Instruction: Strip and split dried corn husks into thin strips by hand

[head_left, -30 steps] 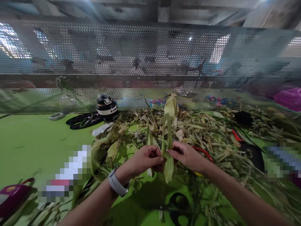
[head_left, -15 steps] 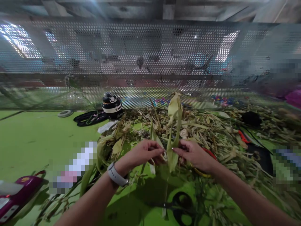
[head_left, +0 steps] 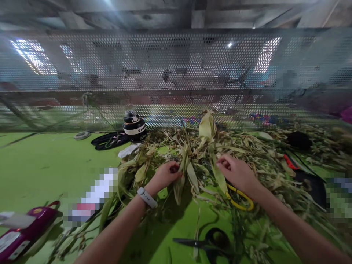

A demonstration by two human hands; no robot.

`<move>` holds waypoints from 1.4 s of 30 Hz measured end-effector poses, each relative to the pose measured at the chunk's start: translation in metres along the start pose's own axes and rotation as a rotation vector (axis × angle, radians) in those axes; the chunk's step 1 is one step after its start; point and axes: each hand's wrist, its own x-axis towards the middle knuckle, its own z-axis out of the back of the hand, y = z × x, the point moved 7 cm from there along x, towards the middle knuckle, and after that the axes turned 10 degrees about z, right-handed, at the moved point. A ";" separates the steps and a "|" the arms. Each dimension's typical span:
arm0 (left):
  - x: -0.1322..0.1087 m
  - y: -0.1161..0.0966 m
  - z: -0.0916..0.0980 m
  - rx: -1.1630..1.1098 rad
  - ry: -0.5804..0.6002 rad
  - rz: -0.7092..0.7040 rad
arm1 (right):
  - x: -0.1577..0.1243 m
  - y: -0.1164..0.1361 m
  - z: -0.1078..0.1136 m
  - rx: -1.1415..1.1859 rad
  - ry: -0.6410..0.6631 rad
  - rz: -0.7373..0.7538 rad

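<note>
My left hand, a pale watch on its wrist, is closed on a bundle of dry leaf strips that hangs below its fingers. To the right, my right hand pinches the edge of a long pale green leaf. Between the hands another pale leaf hangs free. A broad yellowish leaf stands up behind them. Black scissors lie on the green surface below the hands. Beneath my right wrist is a yellow loop handle.
Dried leaves cover the middle and right. A black bottle, a black sandal-like item and a pale ring stand or lie at the back left. A purple device is at the lower left. Perforated metal mesh rises behind.
My hands have moved apart, the left one to the left and the right one to the right, each with leaf material. The yellow loop shows more fully, and the view has shifted slightly.
</note>
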 end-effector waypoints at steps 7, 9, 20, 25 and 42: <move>-0.021 -0.032 0.005 -0.254 0.028 0.014 | -0.009 0.035 -0.023 0.426 0.119 0.100; -0.031 -0.042 -0.006 -0.449 0.097 0.031 | -0.013 0.042 -0.034 0.584 0.188 0.078; -0.054 -0.062 -0.033 -0.514 0.474 0.018 | -0.021 0.054 -0.049 0.957 0.325 0.000; -0.053 -0.062 -0.039 -0.651 0.420 -0.031 | -0.021 0.057 -0.045 1.054 0.304 0.002; -0.025 -0.031 -0.020 -0.678 0.130 0.080 | -0.027 0.058 -0.022 1.394 0.227 0.039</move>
